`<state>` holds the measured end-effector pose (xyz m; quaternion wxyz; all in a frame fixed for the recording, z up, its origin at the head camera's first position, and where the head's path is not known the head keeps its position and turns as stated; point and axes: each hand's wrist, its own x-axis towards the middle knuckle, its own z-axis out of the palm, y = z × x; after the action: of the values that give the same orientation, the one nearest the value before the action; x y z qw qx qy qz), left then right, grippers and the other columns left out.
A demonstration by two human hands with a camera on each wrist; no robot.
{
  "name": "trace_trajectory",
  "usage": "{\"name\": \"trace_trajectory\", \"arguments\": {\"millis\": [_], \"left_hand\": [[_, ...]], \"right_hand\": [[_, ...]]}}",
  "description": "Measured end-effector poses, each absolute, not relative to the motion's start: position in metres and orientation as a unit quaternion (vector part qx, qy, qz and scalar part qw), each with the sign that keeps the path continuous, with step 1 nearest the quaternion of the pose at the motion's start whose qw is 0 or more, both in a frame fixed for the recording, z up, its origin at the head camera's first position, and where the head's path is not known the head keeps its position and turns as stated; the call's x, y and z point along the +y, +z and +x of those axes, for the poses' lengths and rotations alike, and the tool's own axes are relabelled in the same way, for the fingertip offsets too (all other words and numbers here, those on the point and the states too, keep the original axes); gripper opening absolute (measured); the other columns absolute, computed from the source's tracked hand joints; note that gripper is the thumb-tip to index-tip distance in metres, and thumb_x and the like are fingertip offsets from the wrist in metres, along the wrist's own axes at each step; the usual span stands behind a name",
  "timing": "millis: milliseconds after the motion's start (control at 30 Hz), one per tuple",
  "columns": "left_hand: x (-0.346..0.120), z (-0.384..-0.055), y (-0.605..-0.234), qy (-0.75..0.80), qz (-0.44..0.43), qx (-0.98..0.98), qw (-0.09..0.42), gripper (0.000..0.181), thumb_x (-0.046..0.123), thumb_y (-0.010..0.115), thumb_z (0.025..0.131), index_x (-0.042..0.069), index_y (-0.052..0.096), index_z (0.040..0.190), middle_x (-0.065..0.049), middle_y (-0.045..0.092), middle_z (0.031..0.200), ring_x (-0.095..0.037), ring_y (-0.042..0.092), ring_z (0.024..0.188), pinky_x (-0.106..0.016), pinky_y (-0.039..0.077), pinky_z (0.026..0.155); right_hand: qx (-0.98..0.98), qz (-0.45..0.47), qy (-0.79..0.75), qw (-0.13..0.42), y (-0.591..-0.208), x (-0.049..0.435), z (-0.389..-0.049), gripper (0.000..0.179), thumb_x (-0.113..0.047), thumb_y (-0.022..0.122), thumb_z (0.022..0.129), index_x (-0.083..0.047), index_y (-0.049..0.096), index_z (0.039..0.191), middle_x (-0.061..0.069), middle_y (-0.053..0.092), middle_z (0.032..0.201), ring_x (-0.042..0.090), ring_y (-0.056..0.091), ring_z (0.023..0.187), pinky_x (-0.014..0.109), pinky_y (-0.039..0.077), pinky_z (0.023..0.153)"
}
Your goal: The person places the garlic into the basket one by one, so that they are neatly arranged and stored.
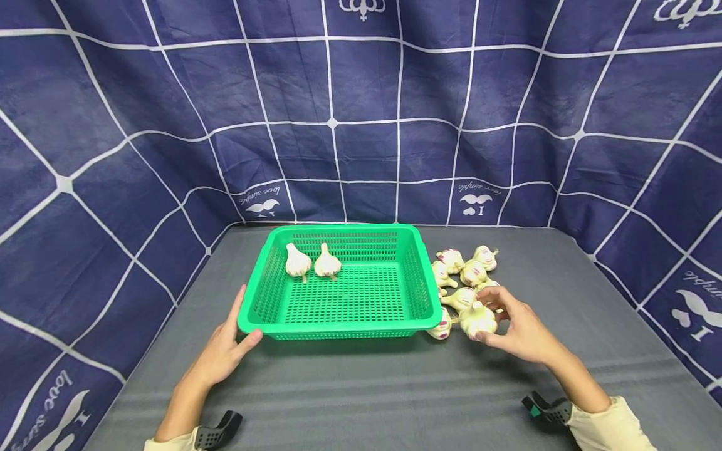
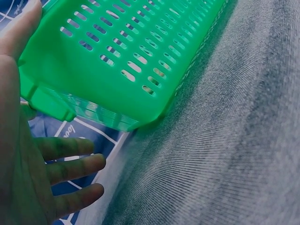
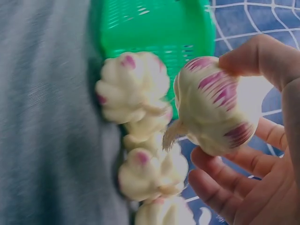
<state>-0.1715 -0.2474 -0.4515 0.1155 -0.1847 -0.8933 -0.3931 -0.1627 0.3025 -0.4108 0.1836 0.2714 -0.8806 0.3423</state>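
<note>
A green plastic basket (image 1: 344, 328) holds two garlic bulbs, one on the left (image 1: 297, 262) and one beside it (image 1: 327, 263), near its back left. My left hand (image 1: 221, 351) touches the basket's front left corner, thumb along the rim; in the left wrist view its other fingers (image 2: 75, 171) stretch out straight and apart. My right hand (image 1: 521, 329) grips a garlic bulb (image 3: 215, 105) between thumb and fingers, with purple streaks and a root tuft showing in the right wrist view. Several more garlic bulbs (image 1: 472, 273) lie in a cluster against the basket's right side.
A grey cloth (image 1: 361, 394) covers the table. Dark blue curtains (image 1: 361, 150) with white grid lines hang behind and on both sides. Each wrist wears a dark strap, such as the left strap (image 1: 219, 431).
</note>
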Motion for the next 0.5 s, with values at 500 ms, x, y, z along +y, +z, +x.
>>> {"name": "trace_trajectory", "arguments": {"millis": [500], "left_hand": [[-0.249, -0.170, -0.450, -0.383, -0.181, -0.899, 0.115, 0.094, 0.023, 0.068, 0.093, 0.015, 0.004, 0.161, -0.030, 0.033, 0.152, -0.048, 0.040, 0.133, -0.024, 0.031, 0.104]], "right_hand": [[-0.812, 0.287, 0.485, 0.152, -0.380, 0.291, -0.177, 0.048, 0.016, 0.076, 0.069, 0.012, 0.058, 0.114, -0.011, 0.062, 0.105, 0.003, 0.061, 0.088, 0.015, 0.051, 0.076]]}}
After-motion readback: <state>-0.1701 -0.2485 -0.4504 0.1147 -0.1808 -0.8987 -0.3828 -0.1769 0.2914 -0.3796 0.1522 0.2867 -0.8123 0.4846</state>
